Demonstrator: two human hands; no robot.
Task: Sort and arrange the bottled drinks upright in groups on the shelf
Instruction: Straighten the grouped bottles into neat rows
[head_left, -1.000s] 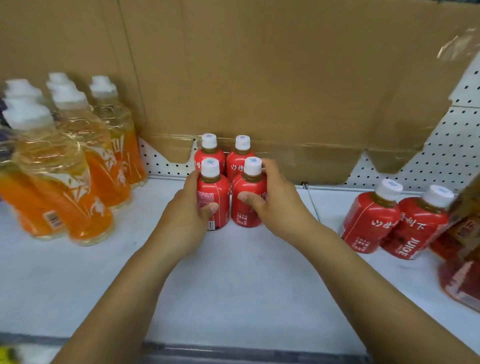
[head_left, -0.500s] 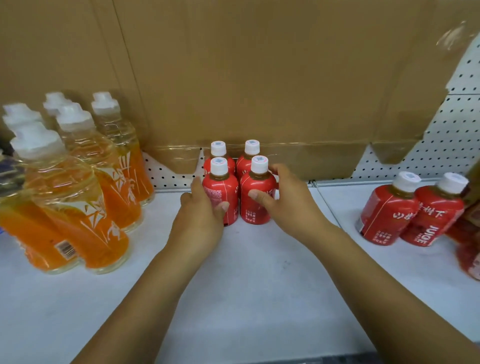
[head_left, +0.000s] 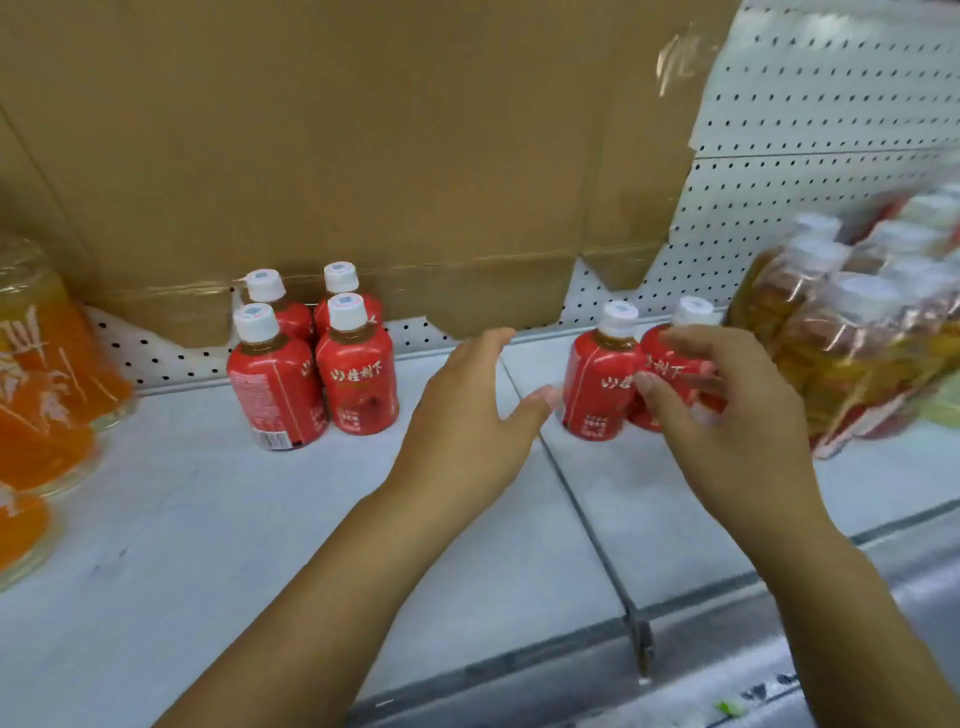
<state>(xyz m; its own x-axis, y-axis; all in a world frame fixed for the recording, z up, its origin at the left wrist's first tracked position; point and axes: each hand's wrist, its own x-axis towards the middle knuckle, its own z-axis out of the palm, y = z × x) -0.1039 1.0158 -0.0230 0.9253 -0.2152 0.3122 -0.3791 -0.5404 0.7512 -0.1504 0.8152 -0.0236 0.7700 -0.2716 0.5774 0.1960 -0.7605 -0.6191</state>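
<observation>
Two small red-labelled plastic bottles with white caps, the left bottle of the pair (head_left: 597, 379) and the right bottle of the pair (head_left: 675, 371), stand touching each other toward the back of the white metal shelf (head_left: 208, 519), on its right section. Both have their long axis upright.

The right grip (head_left: 727, 415), a bare hand, is the nearer one. It sits directly in front of the right bottle with thumb and fingers curled about its body. Blur hides whether they actually press the plastic, so I cannot tell if it is grasping. The left grip (head_left: 467, 410) is released, fingers spread. Its thumb tip points at the left bottle from just beside it, with a sliver of shelf showing between.

The coming move likely turns on this: the pair's matching group of four red bottles (head_left: 311, 384) stands upright well apart to the left, beyond the left grip and across the shelf's dividing seam (head_left: 587, 499).

The red labels carry white Chinese characters, the last legible as 下. The front-left bottle of the four shows a barcode low on its side.

Further out, large orange drink bottles (head_left: 47, 374) stand at the left edge and a blurred shrink-wrapped pack of amber bottles (head_left: 841, 353) at the right. Brown cardboard (head_left: 363, 156) and white pegboard (head_left: 831, 130) stand behind.
</observation>
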